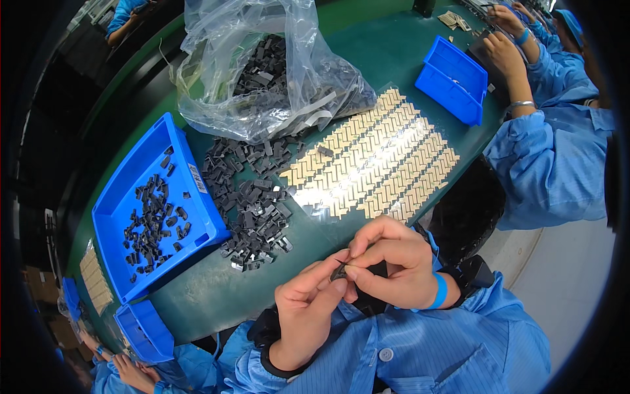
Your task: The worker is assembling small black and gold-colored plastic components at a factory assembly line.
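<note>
Left hand (307,303) and right hand (400,261) pinch a black part (338,272); dark heap (259,217) beside tray (118,197).

The head fisheye looks down on the workbench (203,295).

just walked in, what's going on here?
The person's left hand pinches a small black part; the right hand's fingertips are at it too, their exact grip hard to make out. Beyond the hands lies a sheet of cream pieces. To its left are a heap of loose black parts and a blue tray holding more.
</note>
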The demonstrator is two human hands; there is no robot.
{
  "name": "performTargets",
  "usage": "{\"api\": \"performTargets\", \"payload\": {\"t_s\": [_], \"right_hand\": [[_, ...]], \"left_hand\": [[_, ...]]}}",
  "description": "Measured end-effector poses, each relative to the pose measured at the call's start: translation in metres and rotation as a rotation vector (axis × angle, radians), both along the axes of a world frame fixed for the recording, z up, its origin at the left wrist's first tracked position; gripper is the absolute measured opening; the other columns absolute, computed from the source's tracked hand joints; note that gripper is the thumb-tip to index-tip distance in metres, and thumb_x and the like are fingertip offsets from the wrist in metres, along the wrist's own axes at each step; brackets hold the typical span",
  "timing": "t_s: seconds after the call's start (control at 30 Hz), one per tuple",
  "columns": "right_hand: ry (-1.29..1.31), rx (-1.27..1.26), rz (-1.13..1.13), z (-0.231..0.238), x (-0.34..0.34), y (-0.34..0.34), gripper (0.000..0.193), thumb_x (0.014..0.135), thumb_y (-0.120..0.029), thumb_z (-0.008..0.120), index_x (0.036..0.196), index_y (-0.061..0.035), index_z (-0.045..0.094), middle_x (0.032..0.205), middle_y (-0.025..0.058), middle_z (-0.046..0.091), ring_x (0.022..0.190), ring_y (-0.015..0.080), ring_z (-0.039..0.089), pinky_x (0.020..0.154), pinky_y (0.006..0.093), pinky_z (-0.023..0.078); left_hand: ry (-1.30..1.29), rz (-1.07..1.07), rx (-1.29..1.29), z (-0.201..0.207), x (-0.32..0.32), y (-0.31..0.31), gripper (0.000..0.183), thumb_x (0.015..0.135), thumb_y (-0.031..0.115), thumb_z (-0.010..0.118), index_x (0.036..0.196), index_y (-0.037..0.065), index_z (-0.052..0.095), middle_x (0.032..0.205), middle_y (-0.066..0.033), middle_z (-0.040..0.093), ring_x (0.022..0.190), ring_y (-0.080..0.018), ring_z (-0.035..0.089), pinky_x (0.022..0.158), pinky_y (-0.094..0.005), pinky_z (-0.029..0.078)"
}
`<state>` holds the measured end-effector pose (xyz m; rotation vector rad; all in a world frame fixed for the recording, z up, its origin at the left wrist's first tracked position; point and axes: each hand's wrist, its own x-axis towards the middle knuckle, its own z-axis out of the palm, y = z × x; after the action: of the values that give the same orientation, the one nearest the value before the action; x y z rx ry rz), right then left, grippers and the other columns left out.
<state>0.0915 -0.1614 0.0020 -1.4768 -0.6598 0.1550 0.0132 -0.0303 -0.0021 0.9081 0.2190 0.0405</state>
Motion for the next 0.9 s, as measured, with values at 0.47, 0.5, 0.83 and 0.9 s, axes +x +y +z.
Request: {"api": "performTargets", "payload": {"t_s": [0.47, 0.5, 0.83, 0.9], "right_hand": [[0.068, 0.061, 0.021, -0.001, 0.001, 0.002, 0.007, 0.071, 0.005, 0.064, 0.078, 0.0032, 0.061, 0.088, 0.0108, 0.052, 0.069, 0.0123, 0.058, 0.059, 0.0216, 0.048], [0.068, 0.061, 0.021, -0.004, 0.002, 0.002, 0.007, 0.071, 0.005, 0.064, 0.078, 0.0032, 0.061, 0.088, 0.0108, 0.052, 0.069, 0.0123, 0.058, 0.059, 0.0216, 0.048], [-0.006, -0.136, 0.133, 0.009, 0.023, -0.007, 0.018, 0.07, -0.005, 0.071, 0.087, -0.0002, 0.065, 0.093, 0.01, 0.054, 0.076, 0.0145, 0.056, 0.067, 0.0234, 0.046], [0.113, -0.151, 0.208, 0.011, 0.027, -0.01, 0.019, 0.07, -0.005, 0.071, 0.089, -0.0005, 0.066, 0.094, 0.0104, 0.054, 0.078, 0.0154, 0.056, 0.069, 0.0239, 0.045]], "left_hand": [[0.038, 0.118, -0.077, 0.0, 0.006, -0.007, 0.023, 0.084, -0.004, 0.049, 0.106, -0.008, 0.057, 0.085, -0.0128, 0.062, 0.064, -0.0143, 0.055, 0.059, -0.0242, 0.046], [0.038, 0.119, -0.077, 0.0, 0.006, -0.009, 0.023, 0.084, -0.004, 0.049, 0.106, -0.008, 0.057, 0.085, -0.0128, 0.062, 0.064, -0.0143, 0.055, 0.059, -0.0242, 0.046], [-0.168, 0.074, 0.303, 0.003, 0.005, -0.001, 0.048, 0.086, -0.004, 0.049, 0.129, -0.004, 0.029, 0.092, -0.0173, 0.06, 0.071, -0.015, 0.059, 0.064, -0.0234, 0.049], [-0.166, 0.043, 0.325, 0.004, 0.004, 0.002, 0.048, 0.086, -0.004, 0.049, 0.129, -0.004, 0.029, 0.093, -0.0183, 0.06, 0.072, -0.0156, 0.059, 0.065, -0.0241, 0.049]]}}
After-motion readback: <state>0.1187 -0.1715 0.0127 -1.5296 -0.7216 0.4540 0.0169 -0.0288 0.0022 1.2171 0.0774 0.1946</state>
